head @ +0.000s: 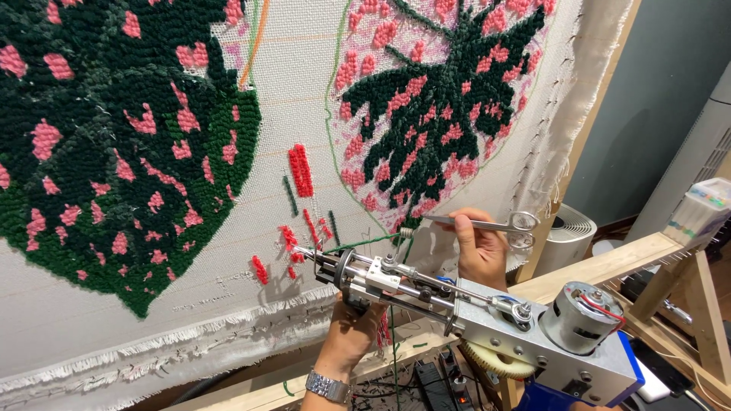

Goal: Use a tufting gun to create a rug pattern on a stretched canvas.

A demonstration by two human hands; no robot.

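My left hand [352, 331], a metal watch [329, 387] at its wrist, is closed around the underside of the tufting gun [457, 312], whose needle tip meets the white backing cloth [304, 84]. My right hand [480, 247] is closed on small silver scissors [487, 223], blades pointing left toward green yarn [365, 243]. The cloth carries dark green and pink tufted leaf shapes, stretched on a wooden frame [601, 266]. Behind stand a grey wall [655, 91] and a white fan [567, 232].
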